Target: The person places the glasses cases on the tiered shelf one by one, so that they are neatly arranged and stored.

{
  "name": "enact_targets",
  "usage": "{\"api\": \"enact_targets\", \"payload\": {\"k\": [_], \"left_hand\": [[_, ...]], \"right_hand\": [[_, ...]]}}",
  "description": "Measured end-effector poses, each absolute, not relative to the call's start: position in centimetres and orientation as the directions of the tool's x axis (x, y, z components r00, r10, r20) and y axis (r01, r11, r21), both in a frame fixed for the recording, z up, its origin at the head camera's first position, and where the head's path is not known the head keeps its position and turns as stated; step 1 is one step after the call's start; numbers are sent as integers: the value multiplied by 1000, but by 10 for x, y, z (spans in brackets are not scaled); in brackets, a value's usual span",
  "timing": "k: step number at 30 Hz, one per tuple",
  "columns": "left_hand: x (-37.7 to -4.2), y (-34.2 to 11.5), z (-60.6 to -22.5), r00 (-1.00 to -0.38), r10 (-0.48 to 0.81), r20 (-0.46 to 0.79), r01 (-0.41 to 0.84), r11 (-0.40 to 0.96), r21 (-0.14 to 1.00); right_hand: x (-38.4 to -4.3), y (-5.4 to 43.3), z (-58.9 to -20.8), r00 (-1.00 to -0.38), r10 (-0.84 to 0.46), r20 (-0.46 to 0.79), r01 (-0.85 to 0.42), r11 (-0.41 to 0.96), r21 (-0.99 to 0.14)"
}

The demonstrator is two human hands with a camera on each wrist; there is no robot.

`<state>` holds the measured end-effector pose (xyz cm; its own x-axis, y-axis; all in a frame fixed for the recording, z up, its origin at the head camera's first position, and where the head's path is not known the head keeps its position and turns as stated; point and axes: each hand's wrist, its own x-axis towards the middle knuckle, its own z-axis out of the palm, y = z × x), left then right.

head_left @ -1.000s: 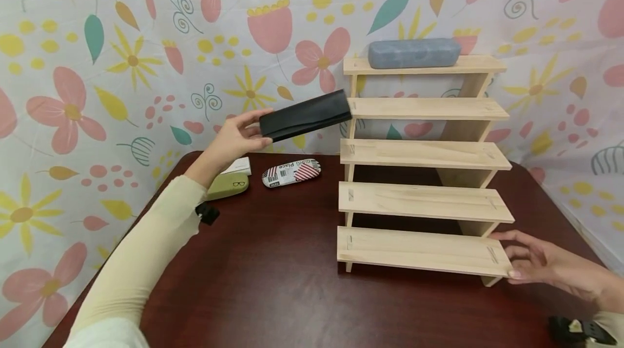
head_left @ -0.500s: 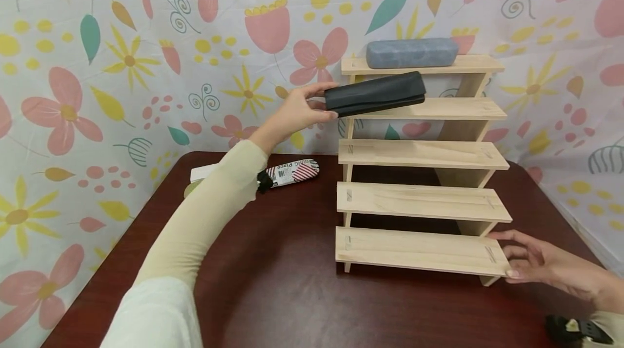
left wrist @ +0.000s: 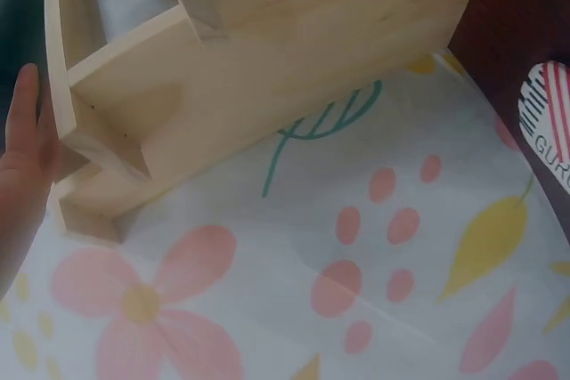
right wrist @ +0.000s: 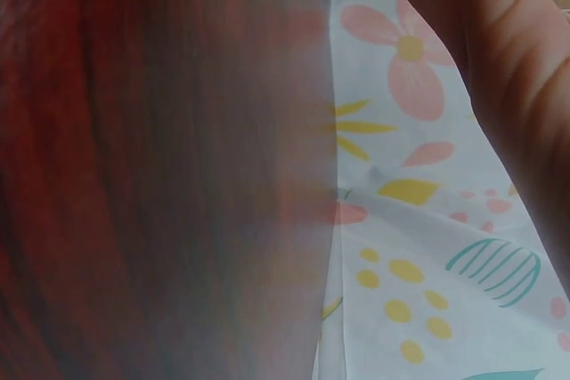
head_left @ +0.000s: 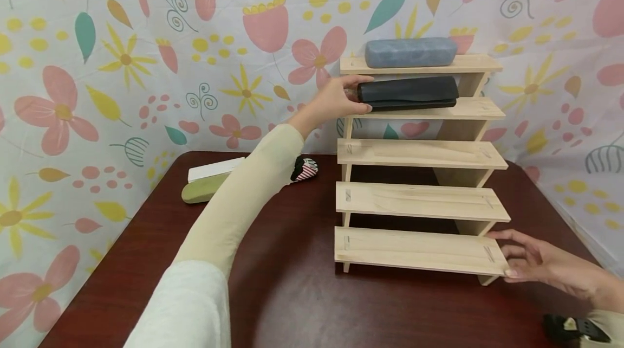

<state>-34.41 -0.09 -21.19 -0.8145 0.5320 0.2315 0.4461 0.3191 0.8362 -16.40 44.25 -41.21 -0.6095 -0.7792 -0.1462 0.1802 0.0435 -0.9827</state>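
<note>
A black glasses case (head_left: 409,93) lies level along the second-highest step of a pale wooden tiered rack (head_left: 421,153). My left hand (head_left: 337,100) grips its left end, thumb in front and fingers behind. Only part of that hand (left wrist: 25,166) shows at the left edge of the left wrist view, beside the rack's side panel (left wrist: 294,51). At the lower right, my right hand (head_left: 546,266) pinches the right end of the bottom step (head_left: 419,250). A blue-grey case (head_left: 410,52) sits on the top step.
On the dark red table (head_left: 302,304), a green case (head_left: 200,189) and a flat white item (head_left: 212,169) lie at the back left, partly behind my left sleeve. A striped case (head_left: 308,168) is mostly hidden by that arm. A floral cloth (head_left: 273,66) hangs behind.
My left hand has carried the black case rightward from left of the rack onto the second-highest step, and the case has gone from tilted to level. The right hand stays on the bottom step.
</note>
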Motion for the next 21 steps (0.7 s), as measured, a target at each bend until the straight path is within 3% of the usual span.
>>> {"api": "enact_targets", "payload": {"k": [21], "left_hand": [[-356,24,-207,-805,569,171,473,439,764]], "right_hand": [[-164,438,-414,-612,-782,-120,163,24,-986]]}}
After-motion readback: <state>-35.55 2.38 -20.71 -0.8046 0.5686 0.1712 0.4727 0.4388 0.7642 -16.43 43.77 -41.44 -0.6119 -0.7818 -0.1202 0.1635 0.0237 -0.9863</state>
